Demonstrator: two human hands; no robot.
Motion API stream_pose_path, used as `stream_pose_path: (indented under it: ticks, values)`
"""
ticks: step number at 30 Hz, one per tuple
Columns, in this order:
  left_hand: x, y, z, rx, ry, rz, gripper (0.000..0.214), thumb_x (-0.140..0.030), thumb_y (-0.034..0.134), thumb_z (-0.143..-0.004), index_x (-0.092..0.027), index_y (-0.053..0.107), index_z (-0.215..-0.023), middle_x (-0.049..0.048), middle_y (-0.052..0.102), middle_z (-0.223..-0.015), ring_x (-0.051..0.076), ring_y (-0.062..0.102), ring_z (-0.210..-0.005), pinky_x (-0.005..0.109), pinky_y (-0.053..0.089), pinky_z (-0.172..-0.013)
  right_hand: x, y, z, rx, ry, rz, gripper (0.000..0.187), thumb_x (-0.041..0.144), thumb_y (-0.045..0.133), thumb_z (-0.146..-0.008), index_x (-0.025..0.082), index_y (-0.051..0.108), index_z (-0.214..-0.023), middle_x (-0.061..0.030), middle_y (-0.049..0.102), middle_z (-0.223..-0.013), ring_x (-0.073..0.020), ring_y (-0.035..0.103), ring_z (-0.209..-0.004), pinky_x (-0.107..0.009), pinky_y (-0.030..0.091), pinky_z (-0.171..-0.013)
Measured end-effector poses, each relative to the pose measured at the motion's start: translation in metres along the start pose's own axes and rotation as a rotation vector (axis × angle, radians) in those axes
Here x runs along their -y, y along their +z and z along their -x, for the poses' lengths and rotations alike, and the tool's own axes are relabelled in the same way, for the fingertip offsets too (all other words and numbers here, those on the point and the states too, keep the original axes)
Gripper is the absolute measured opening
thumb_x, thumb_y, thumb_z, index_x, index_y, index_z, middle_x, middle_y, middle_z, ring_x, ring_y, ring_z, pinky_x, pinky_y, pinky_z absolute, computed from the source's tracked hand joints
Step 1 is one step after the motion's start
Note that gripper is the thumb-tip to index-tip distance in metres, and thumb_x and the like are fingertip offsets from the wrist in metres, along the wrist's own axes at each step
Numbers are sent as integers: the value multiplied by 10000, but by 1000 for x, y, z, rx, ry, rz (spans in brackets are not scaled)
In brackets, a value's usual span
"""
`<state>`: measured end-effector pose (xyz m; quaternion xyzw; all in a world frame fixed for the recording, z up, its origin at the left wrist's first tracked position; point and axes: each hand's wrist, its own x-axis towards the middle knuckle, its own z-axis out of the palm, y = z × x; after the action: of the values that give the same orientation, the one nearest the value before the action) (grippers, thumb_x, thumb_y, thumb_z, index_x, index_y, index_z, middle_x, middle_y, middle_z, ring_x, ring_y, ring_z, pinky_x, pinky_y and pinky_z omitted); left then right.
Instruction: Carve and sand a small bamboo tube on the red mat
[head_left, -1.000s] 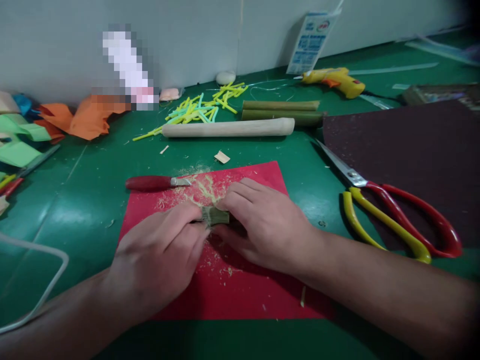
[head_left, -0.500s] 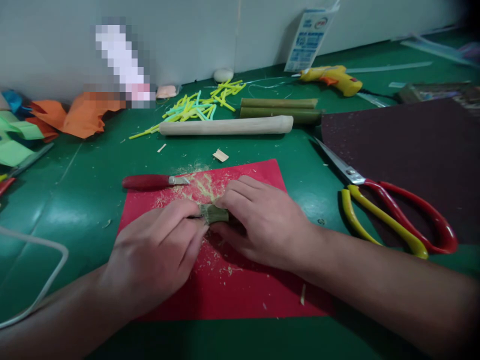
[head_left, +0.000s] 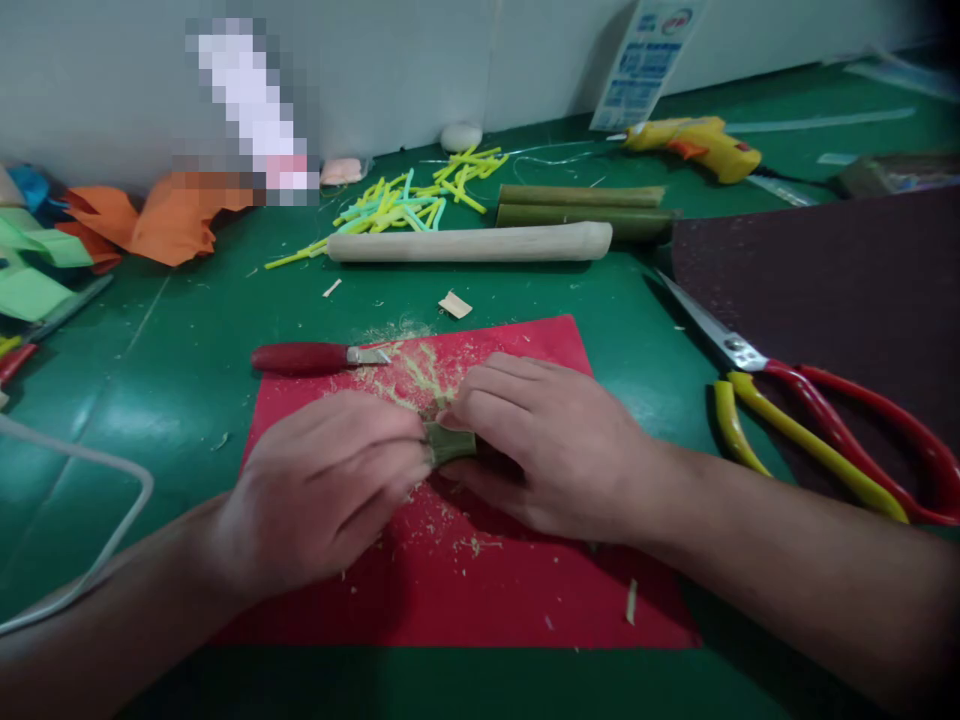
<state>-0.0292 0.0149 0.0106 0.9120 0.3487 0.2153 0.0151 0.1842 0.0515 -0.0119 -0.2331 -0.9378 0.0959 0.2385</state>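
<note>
Between my two hands is a short green piece of bamboo (head_left: 451,443), low over a red sheet (head_left: 517,600) strewn with pale shavings. My right hand (head_left: 551,440) grips the bamboo piece from the right, fingers curled over it. My left hand (head_left: 330,490) is closed over its left end, knuckles up. Its fingertips are hidden, and I cannot tell whether anything else is pinched in them. Beyond the left hand, a red-handled knife (head_left: 307,358) lies across the sheet's upper left edge, its short blade pointing right.
Large scissors (head_left: 802,400) lie right of the sheet, partly on a dark sheet (head_left: 840,270). A peeled bamboo stick (head_left: 469,243), green bamboo tubes (head_left: 585,218), yellow strips (head_left: 375,210) and a yellow glue gun (head_left: 690,145) lie behind. A white cable (head_left: 139,490) loops at left.
My left hand has slid right along the bamboo piece and covers more of its left end. The right hand keeps its grip. The whole view has shifted slightly.
</note>
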Motion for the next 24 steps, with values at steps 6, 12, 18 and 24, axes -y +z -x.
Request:
stream_pose_path:
  ticks: [6,12,18,24]
  values:
    - [-1,0,0,22,4,66,92,-156,516,-848,-177,604,-862,36,646,-932,143,589,-841,287,497,-772,1,0,-1,-3,-22,11,148,300,529,-833,159,548,-794,-41,550,-761,-175,447,-718,-294,356,-624]
    - [-6,-4,0,-7,-4,62,87,-126,531,-823,-172,598,-852,30,637,-896,131,581,-820,266,489,-766,1,0,0,0,-26,13,173,310,507,-849,154,542,-782,-41,539,-762,-170,435,-711,-296,343,-625]
    - [-5,-6,-1,12,33,38,83,-129,535,-820,-179,590,-858,26,641,-894,129,573,-807,271,486,-764,1,-1,0,2,-28,-8,165,300,514,-844,148,556,-795,-42,555,-770,-168,447,-708,-293,345,-631]
    - [-6,-5,2,9,28,27,94,-138,553,-815,-161,599,-894,35,633,-912,139,567,-824,288,471,-783,-1,0,0,12,-27,-26,200,307,493,-858,132,588,-856,-50,570,-803,-180,466,-746,-301,362,-666]
